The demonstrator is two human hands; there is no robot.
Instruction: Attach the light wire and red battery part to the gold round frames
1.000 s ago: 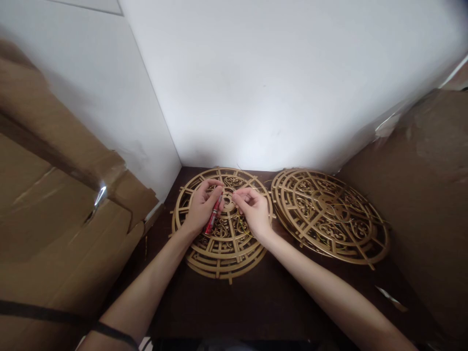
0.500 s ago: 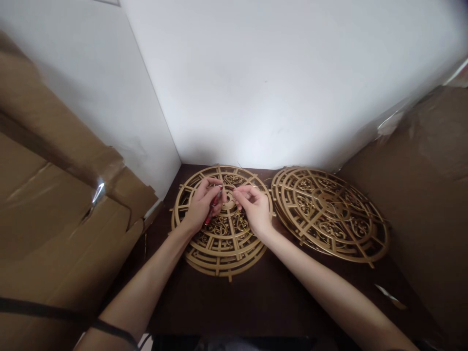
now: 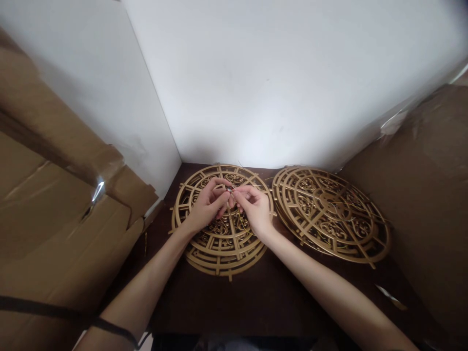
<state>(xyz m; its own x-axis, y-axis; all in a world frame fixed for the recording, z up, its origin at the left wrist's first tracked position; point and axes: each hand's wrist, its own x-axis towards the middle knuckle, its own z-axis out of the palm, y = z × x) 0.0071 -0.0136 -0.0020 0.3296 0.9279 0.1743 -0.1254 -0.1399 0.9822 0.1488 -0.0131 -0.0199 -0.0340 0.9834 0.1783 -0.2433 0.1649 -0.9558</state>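
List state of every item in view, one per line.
left hand: closed around a small red tool, only its tip shows
right hand: fingertips pinched at the tool tip, thin wire below
red tool: held, mostly hidden
left gold lattice discs: stacked flat under both hands
right gold lattice discs: stacked flat, untouched
cardboard box: torn flap, tape peeling
dark table: bearing both stacks

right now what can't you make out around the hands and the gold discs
- Small red item, head view: pinched between both hands' fingertips, mostly covered; too small to identify.
- Thin wire by the right hand: too fine to trace.
- Centre of the left gold fretwork disc: hidden under the left hand and the right.
- Number of stacked discs in the right stack: unclear.
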